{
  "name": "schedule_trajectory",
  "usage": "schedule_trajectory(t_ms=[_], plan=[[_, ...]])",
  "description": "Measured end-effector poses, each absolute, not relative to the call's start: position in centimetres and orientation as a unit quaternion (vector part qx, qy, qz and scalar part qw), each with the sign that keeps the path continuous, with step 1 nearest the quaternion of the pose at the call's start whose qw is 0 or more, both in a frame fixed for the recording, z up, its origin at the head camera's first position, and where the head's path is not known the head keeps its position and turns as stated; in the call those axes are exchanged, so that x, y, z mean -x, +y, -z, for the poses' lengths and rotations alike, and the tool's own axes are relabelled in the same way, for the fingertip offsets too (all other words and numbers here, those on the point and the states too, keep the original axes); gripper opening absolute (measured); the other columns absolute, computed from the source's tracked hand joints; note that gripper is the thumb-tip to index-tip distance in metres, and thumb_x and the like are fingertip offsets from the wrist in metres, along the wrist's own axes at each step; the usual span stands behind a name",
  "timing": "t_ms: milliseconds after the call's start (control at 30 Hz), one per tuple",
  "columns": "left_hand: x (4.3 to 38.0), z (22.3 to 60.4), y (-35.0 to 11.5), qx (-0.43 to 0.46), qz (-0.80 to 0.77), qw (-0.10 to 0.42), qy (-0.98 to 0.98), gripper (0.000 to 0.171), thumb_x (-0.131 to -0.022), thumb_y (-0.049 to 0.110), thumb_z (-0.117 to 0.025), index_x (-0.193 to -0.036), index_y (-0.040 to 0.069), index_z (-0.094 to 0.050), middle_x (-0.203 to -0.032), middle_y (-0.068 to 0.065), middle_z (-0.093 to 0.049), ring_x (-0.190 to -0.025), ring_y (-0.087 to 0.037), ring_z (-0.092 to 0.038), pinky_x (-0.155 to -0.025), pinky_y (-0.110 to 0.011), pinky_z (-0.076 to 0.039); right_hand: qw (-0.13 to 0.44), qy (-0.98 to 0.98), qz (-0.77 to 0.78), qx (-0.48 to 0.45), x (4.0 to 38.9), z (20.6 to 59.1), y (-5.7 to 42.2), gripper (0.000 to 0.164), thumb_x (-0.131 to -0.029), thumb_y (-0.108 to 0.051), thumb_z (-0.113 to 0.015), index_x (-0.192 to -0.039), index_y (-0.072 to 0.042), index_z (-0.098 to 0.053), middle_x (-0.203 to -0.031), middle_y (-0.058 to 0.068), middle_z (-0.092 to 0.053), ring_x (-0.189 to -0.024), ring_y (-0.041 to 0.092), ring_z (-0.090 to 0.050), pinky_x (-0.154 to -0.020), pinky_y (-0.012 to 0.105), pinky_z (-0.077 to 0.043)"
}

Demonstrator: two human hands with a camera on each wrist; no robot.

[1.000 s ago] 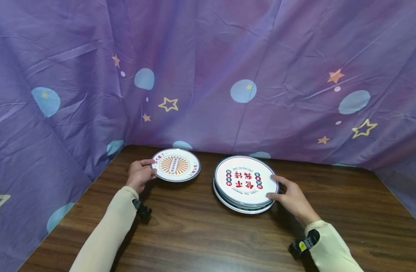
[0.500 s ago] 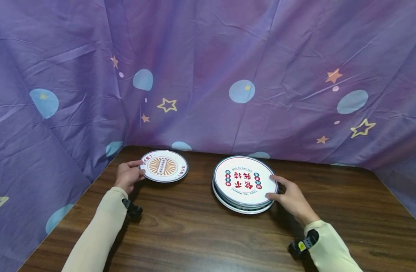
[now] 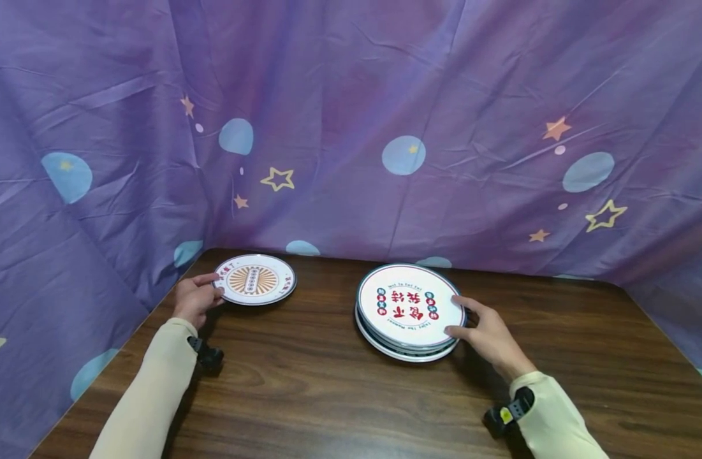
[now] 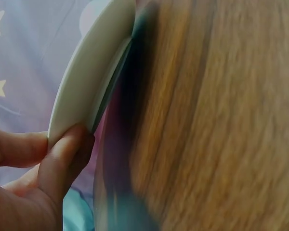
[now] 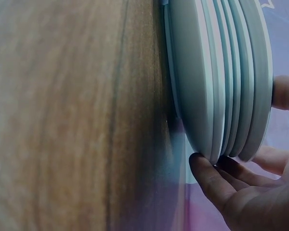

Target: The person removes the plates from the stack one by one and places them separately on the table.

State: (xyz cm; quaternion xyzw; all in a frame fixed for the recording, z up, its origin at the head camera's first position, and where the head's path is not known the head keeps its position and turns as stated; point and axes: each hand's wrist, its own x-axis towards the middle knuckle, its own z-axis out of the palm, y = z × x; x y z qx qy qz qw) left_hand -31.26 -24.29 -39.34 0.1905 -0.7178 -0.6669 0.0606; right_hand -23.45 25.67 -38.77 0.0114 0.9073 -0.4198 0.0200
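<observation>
In the head view, a white plate (image 3: 253,280) with an orange sunburst in its middle is at the back left, close over the brown table. My left hand (image 3: 197,299) pinches its left rim; in the left wrist view, fingers (image 4: 65,154) lie under the plate's pale underside (image 4: 89,82). Further right stands a stack of plates (image 3: 410,306), its top one white with red characters and a blue-green rim. My right hand (image 3: 491,335) grips the stack's right edge. The right wrist view shows fingertips (image 5: 202,168) on the lower rims and another finger at the top plate.
The brown wooden table (image 3: 328,395) extends in front of both plate groups. A purple curtain (image 3: 339,95) with stars and blue circles hangs behind the table and along its left side. Black wrist cameras sit on both forearms.
My left hand has carried the sunburst plate leftward, widening the gap to the stack. The right hand and the stack stay in place, apart from a slight shift of the head view.
</observation>
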Motion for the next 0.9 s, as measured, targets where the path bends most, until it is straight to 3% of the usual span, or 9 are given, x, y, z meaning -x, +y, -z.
schedule_trajectory(t_ms=[300,600,900], plan=[[31.3,39.3,-25.1,-0.189,0.639,0.055,-0.743,0.056,-0.088,-0.014,-0.047,-0.144,-0.015,-0.041,-0.106,-0.014,-0.051,-0.063,-0.002,-0.053,-0.055,-0.015,-0.05,0.022,0.906,0.421,-0.015,23.4,38.7,25.6,0.077,-0.084,-0.014,-0.075,-0.151,0.002,-0.039,-0.158,0.031,-0.033,-0.149,0.046,-0.028,-0.121,0.06,-0.023],[31.2,39.2,-26.1,-0.17,0.633,0.036,-0.754,0.056,-0.088,-0.015,-0.047,-0.143,-0.018,-0.036,-0.091,-0.007,-0.057,-0.061,-0.002,-0.054,-0.055,-0.015,-0.051,0.012,0.906,0.424,-0.011,23.4,38.9,25.7,0.076,-0.084,-0.013,-0.074,-0.15,0.003,-0.04,-0.157,0.031,-0.035,-0.149,0.045,-0.029,-0.122,0.059,-0.023],[31.4,39.0,-26.3,-0.189,0.573,0.046,-0.796,0.056,-0.086,-0.018,-0.048,-0.141,-0.02,-0.04,-0.13,-0.033,-0.05,-0.074,-0.009,-0.058,-0.057,-0.014,-0.05,0.01,0.901,0.434,-0.002,23.4,38.9,25.7,0.077,-0.085,-0.013,-0.075,-0.15,0.004,-0.039,-0.156,0.032,-0.035,-0.147,0.046,-0.031,-0.12,0.059,-0.027]])
